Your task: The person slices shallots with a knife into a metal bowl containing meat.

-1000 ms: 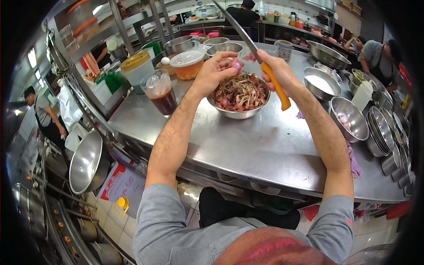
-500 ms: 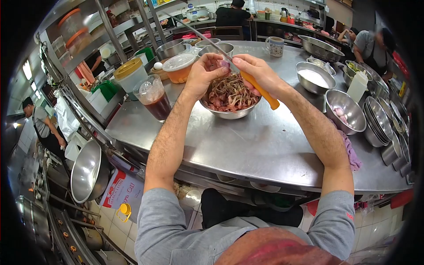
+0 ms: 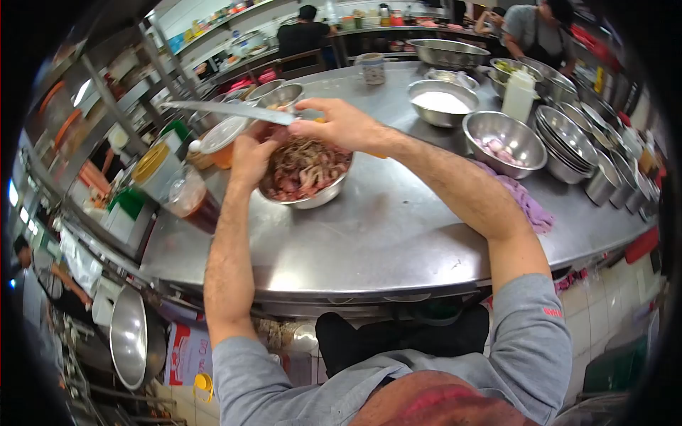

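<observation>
In my right hand [image 3: 342, 126] is a knife [image 3: 220, 108] with a yellow-orange handle mostly hidden by my palm. Its long blade points left, passing over my left hand [image 3: 250, 157]. My left fingers are closed around a small purplish shallot [image 3: 280, 132], largely covered by the fingers and the blade. Both hands are above the far left side of a steel bowl [image 3: 312, 201], which is heaped with reddish skins and brown stringy roots [image 3: 302, 170]. Peeled pinkish shallots [image 3: 501, 150] lie in another steel bowl [image 3: 474, 126] to the right.
On the steel table [image 3: 383, 234], a cup of dark drink [image 3: 193, 202] and lidded tubs [image 3: 222, 138] stand left. A white-filled bowl [image 3: 440, 103], squeeze bottle [image 3: 519, 94], purple cloth [image 3: 522, 202] and stacked bowls [image 3: 565, 145] are right. A mug [image 3: 371, 69] stands behind. Other people work farther off.
My view has turned right, so the table items appear farther left. The knife has swung from a steep slant to nearly level, its blade now across my left hand.
</observation>
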Demonstrator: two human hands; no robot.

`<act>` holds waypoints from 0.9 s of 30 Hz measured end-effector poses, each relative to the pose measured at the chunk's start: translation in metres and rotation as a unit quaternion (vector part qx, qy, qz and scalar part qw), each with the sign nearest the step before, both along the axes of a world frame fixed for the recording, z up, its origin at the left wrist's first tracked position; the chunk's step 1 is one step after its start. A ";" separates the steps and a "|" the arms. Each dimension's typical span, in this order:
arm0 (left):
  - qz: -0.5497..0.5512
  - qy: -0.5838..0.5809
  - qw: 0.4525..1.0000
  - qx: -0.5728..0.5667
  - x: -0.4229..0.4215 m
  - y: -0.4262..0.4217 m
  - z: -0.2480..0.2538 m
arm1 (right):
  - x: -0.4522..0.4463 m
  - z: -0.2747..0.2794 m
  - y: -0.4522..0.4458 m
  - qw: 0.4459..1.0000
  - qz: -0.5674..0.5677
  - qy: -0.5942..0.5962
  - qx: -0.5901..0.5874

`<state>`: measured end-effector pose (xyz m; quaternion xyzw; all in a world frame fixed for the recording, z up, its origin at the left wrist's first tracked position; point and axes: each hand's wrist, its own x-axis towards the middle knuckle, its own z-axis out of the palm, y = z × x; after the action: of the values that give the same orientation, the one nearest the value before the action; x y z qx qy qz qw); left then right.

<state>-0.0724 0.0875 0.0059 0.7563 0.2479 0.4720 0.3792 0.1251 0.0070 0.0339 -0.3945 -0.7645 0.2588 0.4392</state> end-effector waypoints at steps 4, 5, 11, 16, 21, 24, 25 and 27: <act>0.024 0.017 0.999 0.034 0.000 0.002 -0.001 | 0.003 -0.016 0.026 0.994 -0.056 -0.045 0.086; 0.025 0.013 0.999 0.047 -0.001 0.005 -0.002 | 0.004 -0.021 0.036 0.986 -0.075 -0.064 0.138; 0.024 0.030 0.995 0.093 -0.004 0.016 -0.008 | 0.010 -0.001 0.013 0.994 -0.069 -0.082 0.033; 0.016 -0.002 0.996 0.092 -0.002 0.018 -0.010 | 0.013 0.005 0.011 0.999 -0.039 -0.014 -0.004; 0.022 -0.005 0.995 0.097 -0.002 0.014 -0.009 | 0.017 0.000 0.026 0.997 -0.056 -0.052 0.012; 0.034 -0.004 0.995 0.089 -0.004 0.017 -0.012 | 0.022 -0.002 0.023 0.990 -0.081 -0.108 0.031; 0.035 -0.002 0.996 0.086 -0.005 0.016 -0.013 | 0.022 -0.005 0.023 0.991 -0.080 -0.107 0.028; 0.069 0.019 0.992 0.103 -0.006 0.012 -0.012 | 0.021 -0.009 0.031 0.988 -0.086 -0.114 0.052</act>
<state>-0.0784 0.1000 -0.0057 0.7810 0.2569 0.5058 0.2611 0.1466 0.0384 0.0252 -0.4625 -0.7852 0.1331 0.3897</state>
